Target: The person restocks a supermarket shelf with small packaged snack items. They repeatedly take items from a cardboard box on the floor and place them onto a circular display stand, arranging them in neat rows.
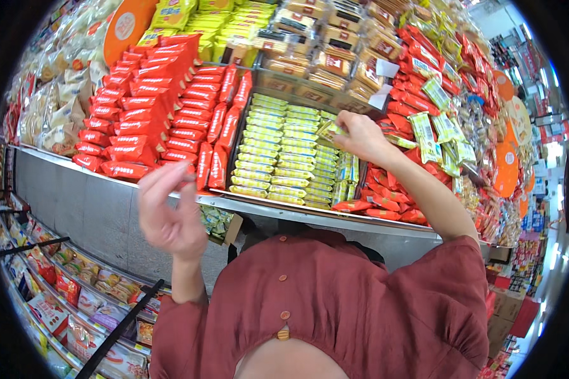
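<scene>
My right hand grips a small yellow-green snack packet over the back right of a display compartment. Below it, rows of yellow-green packets lie stacked, with several standing upright at the right side. My left hand, blurred, is raised in front of the counter's front edge, near the red packets; its fingers are apart and no packet shows in it. More yellow-green packets lie loose on red packets to the right of my right forearm.
Behind the compartment stand wrapped biscuits and yellow bags. A metal counter edge runs before me. Beneath it is an open cardboard box holding green packets. Shelves with bagged goods stand lower left; cartons stand at the right.
</scene>
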### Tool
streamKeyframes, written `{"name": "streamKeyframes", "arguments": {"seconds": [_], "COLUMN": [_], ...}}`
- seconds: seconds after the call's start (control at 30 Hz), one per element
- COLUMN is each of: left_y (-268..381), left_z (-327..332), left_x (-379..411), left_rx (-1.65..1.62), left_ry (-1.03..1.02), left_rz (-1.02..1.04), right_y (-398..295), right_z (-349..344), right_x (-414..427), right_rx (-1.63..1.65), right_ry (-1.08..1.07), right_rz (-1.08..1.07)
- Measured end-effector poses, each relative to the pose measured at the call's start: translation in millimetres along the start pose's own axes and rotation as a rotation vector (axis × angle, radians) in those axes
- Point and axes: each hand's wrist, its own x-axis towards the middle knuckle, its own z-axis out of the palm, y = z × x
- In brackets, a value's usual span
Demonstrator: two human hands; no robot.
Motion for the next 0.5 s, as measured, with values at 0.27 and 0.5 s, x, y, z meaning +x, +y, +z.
{"name": "streamKeyframes", "arguments": {"seconds": [0.27,0.5], "left_y": [28,40], "left_z": [93,152], "left_x": [27,58], "left_rx": [-0.040,0.075], "left_ry": [-0.336,-0.704], "left_rz": [0.036,0.069], "right_y": [10,21], "right_z": [43,66], "right_x": [7,17], "right_rx": [-0.208,-0.202], "right_ry": [0.118,0.095], "right_rz": [-0.088,-0.170]}}
